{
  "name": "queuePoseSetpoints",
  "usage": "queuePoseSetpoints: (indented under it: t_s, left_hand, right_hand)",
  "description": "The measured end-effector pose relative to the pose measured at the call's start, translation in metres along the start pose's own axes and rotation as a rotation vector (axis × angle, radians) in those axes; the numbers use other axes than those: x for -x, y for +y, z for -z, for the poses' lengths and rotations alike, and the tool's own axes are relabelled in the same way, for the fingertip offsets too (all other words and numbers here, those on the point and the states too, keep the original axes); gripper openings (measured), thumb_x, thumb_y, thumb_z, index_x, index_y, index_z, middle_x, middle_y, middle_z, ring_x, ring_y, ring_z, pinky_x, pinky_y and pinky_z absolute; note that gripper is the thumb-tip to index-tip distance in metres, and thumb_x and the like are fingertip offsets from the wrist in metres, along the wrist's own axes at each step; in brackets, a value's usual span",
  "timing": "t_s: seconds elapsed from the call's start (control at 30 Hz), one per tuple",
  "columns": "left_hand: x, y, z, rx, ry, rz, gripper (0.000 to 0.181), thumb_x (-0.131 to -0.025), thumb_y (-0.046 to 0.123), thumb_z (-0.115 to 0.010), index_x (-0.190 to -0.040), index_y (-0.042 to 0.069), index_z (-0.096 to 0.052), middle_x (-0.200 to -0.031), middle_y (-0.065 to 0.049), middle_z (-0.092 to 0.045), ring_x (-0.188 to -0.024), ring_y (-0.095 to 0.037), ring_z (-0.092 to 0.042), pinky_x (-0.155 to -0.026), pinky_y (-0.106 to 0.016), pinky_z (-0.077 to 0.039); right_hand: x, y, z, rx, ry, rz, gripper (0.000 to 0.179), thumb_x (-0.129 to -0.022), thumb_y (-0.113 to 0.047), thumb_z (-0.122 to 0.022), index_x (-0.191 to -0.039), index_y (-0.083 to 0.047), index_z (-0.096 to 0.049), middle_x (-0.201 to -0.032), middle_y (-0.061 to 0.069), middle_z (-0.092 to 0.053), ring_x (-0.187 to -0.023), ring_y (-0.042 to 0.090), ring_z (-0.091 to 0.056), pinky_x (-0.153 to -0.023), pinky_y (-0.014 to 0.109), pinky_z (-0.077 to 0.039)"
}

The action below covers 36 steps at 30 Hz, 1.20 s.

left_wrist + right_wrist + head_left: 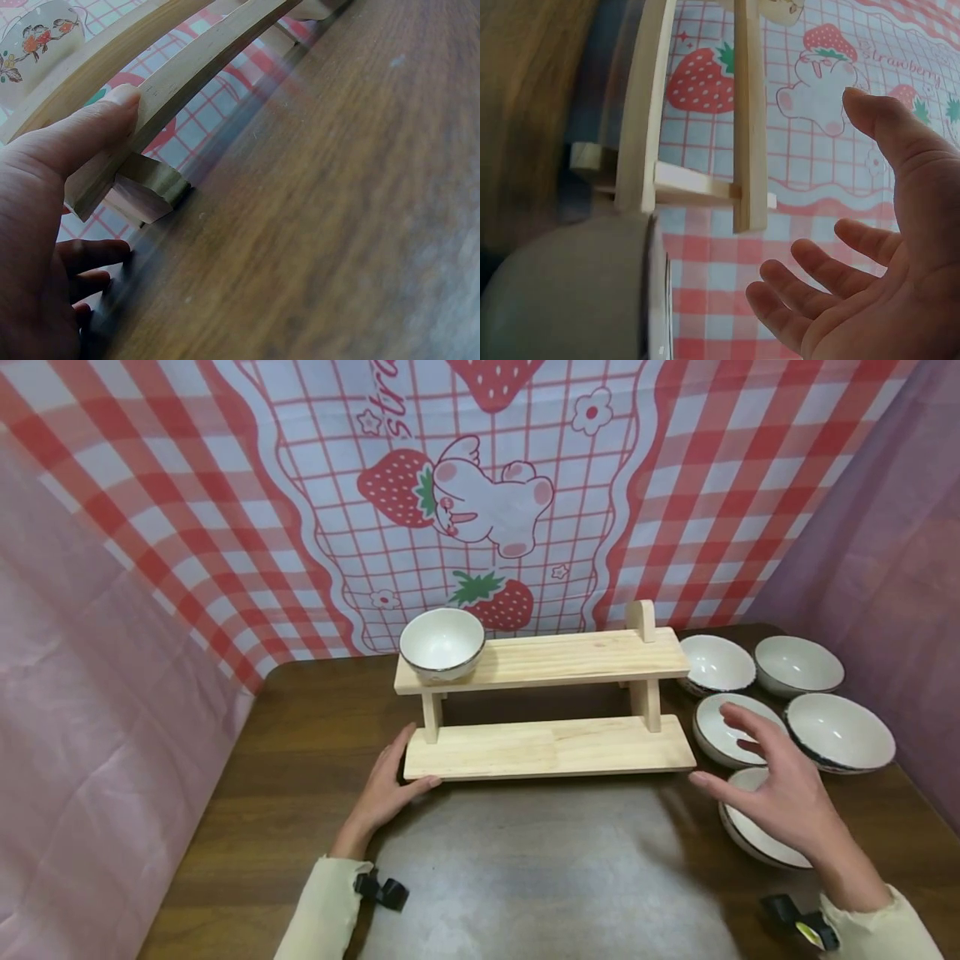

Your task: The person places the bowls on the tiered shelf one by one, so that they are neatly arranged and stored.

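Wooden rack (551,747): two-tier, pale wood, set toward the far middle of the desk (525,860). Its long axis runs left to right across the scene. The lower board lies nearer the person, and the upper board sits behind and above it on two posts.

Bowl on rack (442,644): white, upright, placed at the left end of the upper board.

Left hand (390,785): laid against the near left corner of the lower board. In the left wrist view the thumb (105,120) is seen pressed on the board's edge, with the fingers curled beneath at the desk. The rack end is thus gripped.

Right hand (772,777): held off the rack's right end, apart from it, fingers spread and relaxed, nothing grasped. It hovers over the loose bowls and is judged the nearer hand to them.

Loose bowls (840,731): five, white with dark rims, grouped on the desk to the right of the rack. The nearest (757,835) is partly covered by the right hand.

Backdrop: a red checked cloth (480,502) with strawberry print is hung behind.
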<state>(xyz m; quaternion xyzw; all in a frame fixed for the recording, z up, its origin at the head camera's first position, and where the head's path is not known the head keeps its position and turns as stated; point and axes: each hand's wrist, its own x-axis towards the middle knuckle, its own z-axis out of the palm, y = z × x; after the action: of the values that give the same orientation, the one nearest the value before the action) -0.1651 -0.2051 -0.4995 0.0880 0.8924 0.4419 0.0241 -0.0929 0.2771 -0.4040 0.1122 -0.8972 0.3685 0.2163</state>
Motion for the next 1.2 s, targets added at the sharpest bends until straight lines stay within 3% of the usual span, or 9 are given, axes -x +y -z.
queuePoseSetpoints:
  t_s: [0.03, 0.07, 0.17, 0.3, 0.77, 0.87, 0.97, 1.1, 1.2]
  left_hand:
    - [0.000, 0.000, 0.000, -0.001, -0.001, -0.003, 0.098, -0.082, 0.037, -0.081, -0.160, 0.014, -0.025, -0.165, -0.015, -0.029, -0.150, -0.042, -0.028, -0.119, -0.065, -0.024]
    - [0.000, 0.001, 0.000, -0.002, -0.002, -0.004, 0.098, -0.082, 0.037, -0.081, -0.160, 0.014, -0.025, -0.165, -0.015, -0.029, -0.150, -0.042, -0.029, -0.119, -0.065, -0.024]
    - [0.000, 0.001, 0.001, -0.004, -0.004, -0.005, 0.098, -0.083, 0.037, -0.080, -0.160, 0.014, -0.025, -0.165, -0.015, -0.029, -0.150, -0.043, -0.029, -0.119, -0.065, -0.025]
    - [0.000, 0.002, 0.001, -0.005, -0.008, -0.001, 0.098, -0.083, 0.038, -0.080, -0.160, 0.014, -0.025, -0.165, -0.015, -0.029, -0.150, -0.043, -0.029, -0.119, -0.065, -0.024]
    - [-0.001, 0.001, 0.000, 0.005, -0.009, 0.007, 0.098, -0.083, 0.037, -0.081, -0.160, 0.015, -0.025, -0.165, -0.015, -0.030, -0.150, -0.042, -0.030, -0.119, -0.065, -0.024]
    - [-0.001, 0.000, 0.000, 0.003, -0.007, 0.008, 0.098, -0.083, 0.037, -0.081, -0.160, 0.015, -0.025, -0.164, -0.015, -0.030, -0.149, -0.042, -0.030, -0.120, -0.064, -0.024]
    - [-0.001, 0.001, 0.000, 0.003, -0.006, 0.012, 0.098, -0.083, 0.037, -0.081, -0.160, 0.015, -0.025, -0.165, -0.014, -0.030, -0.149, -0.042, -0.030, -0.119, -0.064, -0.025]
    - [0.000, 0.002, 0.000, -0.001, -0.004, 0.010, 0.098, -0.083, 0.037, -0.081, -0.160, 0.014, -0.025, -0.165, -0.015, -0.030, -0.149, -0.042, -0.030, -0.119, -0.065, -0.025]
    - [0.000, 0.003, 0.000, -0.003, -0.004, 0.005, 0.098, -0.083, 0.037, -0.081, -0.160, 0.014, -0.025, -0.164, -0.015, -0.031, -0.149, -0.042, -0.031, -0.119, -0.064, -0.026]
  right_hand:
    - [0.002, 0.002, 0.001, 0.006, 0.005, -0.001, 0.094, -0.059, -0.008, -0.094, -0.143, -0.008, -0.052, -0.139, -0.004, -0.060, -0.117, -0.027, -0.037, -0.089, -0.006, -0.030]
    - [0.004, 0.004, 0.002, 0.012, 0.003, -0.010, 0.094, -0.059, -0.008, -0.095, -0.144, -0.008, -0.052, -0.139, -0.005, -0.059, -0.117, -0.028, -0.037, -0.089, -0.007, -0.030]
    - [0.011, 0.008, 0.007, 0.034, 0.006, -0.047, 0.093, -0.061, -0.009, -0.094, -0.144, -0.009, -0.052, -0.135, -0.038, -0.046, -0.115, -0.030, -0.036, -0.088, -0.007, -0.029]
    - [0.022, 0.015, 0.015, 0.071, 0.007, -0.111, 0.091, -0.064, -0.014, -0.094, -0.145, -0.011, -0.052, -0.126, -0.051, -0.037, -0.108, -0.031, -0.036, -0.086, -0.007, -0.026]
    - [0.056, 0.043, 0.031, 0.144, 0.048, -0.194, 0.089, -0.066, -0.019, -0.092, -0.144, -0.007, -0.051, -0.123, -0.053, -0.032, -0.107, -0.032, -0.029, -0.083, -0.005, -0.018]
    - [0.065, 0.047, 0.032, 0.165, 0.046, -0.201, 0.090, -0.068, -0.020, -0.091, -0.145, -0.005, -0.049, -0.139, -0.041, -0.037, -0.114, -0.033, -0.026, -0.090, -0.007, -0.016]
    - [0.074, 0.052, 0.031, 0.180, 0.044, -0.201, 0.090, -0.069, -0.019, -0.090, -0.146, -0.003, -0.047, -0.155, -0.005, -0.045, -0.122, -0.031, -0.022, -0.097, -0.006, -0.011]
    - [0.084, 0.059, 0.030, 0.176, 0.047, -0.195, 0.088, -0.069, -0.017, -0.090, -0.144, 0.002, -0.047, -0.142, 0.033, -0.049, -0.128, -0.027, -0.018, -0.101, -0.003, -0.007]
    - [0.090, 0.063, 0.029, 0.176, 0.036, -0.206, 0.088, -0.070, -0.017, -0.089, -0.144, 0.004, -0.046, -0.140, 0.036, -0.047, -0.132, -0.025, -0.016, -0.104, -0.001, -0.005]
